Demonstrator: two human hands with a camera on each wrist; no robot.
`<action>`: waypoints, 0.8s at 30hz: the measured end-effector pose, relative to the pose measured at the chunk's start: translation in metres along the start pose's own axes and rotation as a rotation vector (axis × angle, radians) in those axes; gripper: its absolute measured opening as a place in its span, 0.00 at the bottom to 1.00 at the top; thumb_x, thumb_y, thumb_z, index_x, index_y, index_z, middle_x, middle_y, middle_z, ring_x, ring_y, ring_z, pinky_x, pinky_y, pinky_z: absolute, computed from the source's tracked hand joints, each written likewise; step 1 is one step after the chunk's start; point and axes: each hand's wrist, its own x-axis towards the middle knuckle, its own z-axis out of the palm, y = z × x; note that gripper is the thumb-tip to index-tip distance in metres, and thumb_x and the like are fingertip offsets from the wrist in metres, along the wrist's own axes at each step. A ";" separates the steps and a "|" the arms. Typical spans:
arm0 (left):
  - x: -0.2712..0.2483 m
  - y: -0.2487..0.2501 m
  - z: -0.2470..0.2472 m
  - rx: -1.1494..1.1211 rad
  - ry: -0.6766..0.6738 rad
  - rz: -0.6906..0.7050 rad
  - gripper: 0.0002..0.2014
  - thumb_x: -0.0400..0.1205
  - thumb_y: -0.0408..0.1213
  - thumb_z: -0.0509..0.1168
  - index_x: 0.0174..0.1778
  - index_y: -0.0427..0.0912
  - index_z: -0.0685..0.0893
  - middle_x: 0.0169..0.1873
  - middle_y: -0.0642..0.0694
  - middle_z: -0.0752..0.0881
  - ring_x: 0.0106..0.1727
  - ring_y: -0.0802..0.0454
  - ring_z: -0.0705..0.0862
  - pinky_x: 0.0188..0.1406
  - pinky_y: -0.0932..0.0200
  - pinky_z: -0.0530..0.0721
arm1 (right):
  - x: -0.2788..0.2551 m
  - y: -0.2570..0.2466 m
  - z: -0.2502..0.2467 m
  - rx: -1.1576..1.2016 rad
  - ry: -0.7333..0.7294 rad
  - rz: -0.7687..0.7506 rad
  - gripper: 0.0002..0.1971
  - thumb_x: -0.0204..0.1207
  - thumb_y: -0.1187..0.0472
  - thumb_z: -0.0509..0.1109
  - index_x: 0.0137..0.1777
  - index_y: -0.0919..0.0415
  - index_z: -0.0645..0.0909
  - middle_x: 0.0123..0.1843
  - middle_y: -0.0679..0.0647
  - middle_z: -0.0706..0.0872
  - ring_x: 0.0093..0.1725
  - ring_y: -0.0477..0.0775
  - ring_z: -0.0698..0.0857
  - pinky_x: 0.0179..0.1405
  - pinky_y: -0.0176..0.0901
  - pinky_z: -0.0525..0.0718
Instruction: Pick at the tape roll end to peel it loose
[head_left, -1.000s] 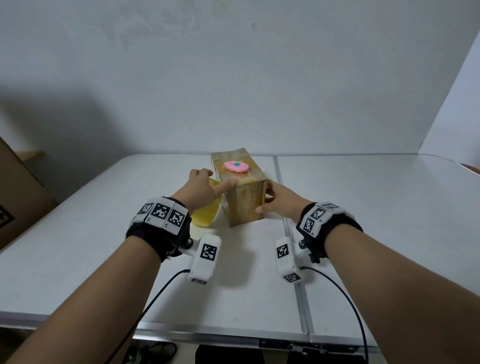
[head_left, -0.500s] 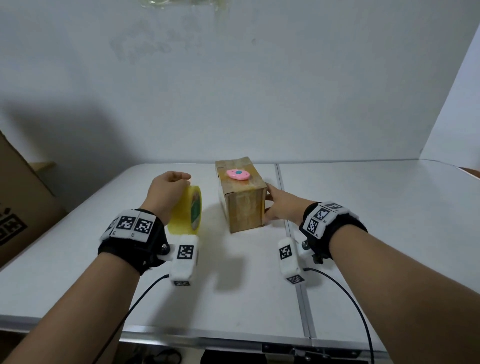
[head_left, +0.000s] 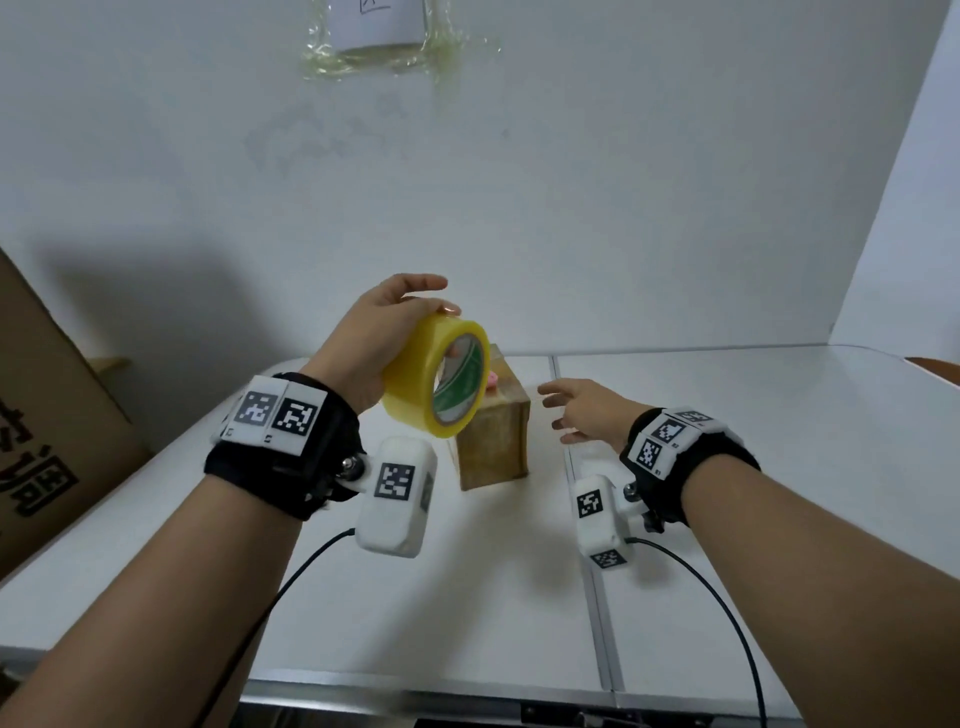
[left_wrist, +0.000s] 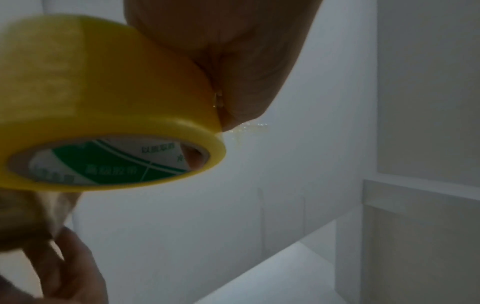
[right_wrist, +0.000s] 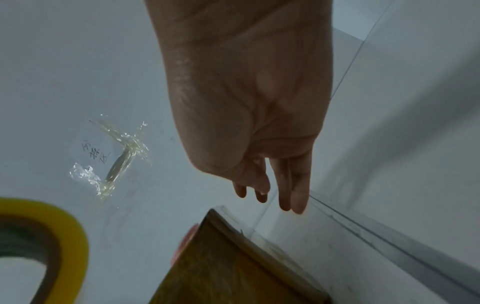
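My left hand (head_left: 387, 332) grips a yellow roll of tape (head_left: 426, 382) and holds it up in the air, in front of a small cardboard box (head_left: 496, 441) that stands on the white table (head_left: 727, 467). The roll (left_wrist: 103, 115) fills the left wrist view, its green and white core label showing. A pink object (head_left: 492, 381) on the box top peeks out behind the roll. My right hand (head_left: 582, 410) hovers just right of the box, fingers (right_wrist: 293, 185) straight and spread, holding nothing. The box corner (right_wrist: 233, 267) lies below those fingers.
A large brown carton (head_left: 47, 415) leans at the left edge of the table. A paper under crumpled clear tape (head_left: 384, 36) is stuck high on the white wall. A seam (head_left: 587, 519) runs down the table's middle. Wrist camera cables trail toward the near edge.
My left hand has lifted the tape roll from beside the box up into the air. My right hand has come off the box's right side and opened.
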 end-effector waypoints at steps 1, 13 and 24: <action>0.002 0.003 0.010 -0.015 -0.022 0.001 0.17 0.77 0.33 0.71 0.62 0.46 0.85 0.53 0.41 0.91 0.40 0.43 0.88 0.45 0.51 0.89 | -0.002 0.000 -0.006 0.001 0.037 -0.011 0.27 0.82 0.80 0.53 0.79 0.65 0.70 0.77 0.63 0.75 0.57 0.57 0.78 0.42 0.39 0.82; 0.008 -0.046 0.122 -0.166 -0.224 -0.138 0.21 0.83 0.24 0.63 0.72 0.41 0.75 0.56 0.43 0.83 0.27 0.61 0.89 0.24 0.66 0.84 | -0.027 0.024 -0.067 0.254 0.481 -0.136 0.15 0.79 0.75 0.59 0.51 0.62 0.86 0.47 0.58 0.87 0.44 0.52 0.84 0.41 0.34 0.83; 0.010 -0.092 0.140 -0.197 -0.263 -0.224 0.24 0.83 0.25 0.63 0.74 0.44 0.72 0.52 0.48 0.85 0.35 0.58 0.91 0.32 0.59 0.88 | -0.033 0.039 -0.052 0.169 0.272 -0.173 0.08 0.78 0.57 0.74 0.50 0.61 0.90 0.49 0.51 0.89 0.54 0.49 0.85 0.57 0.44 0.85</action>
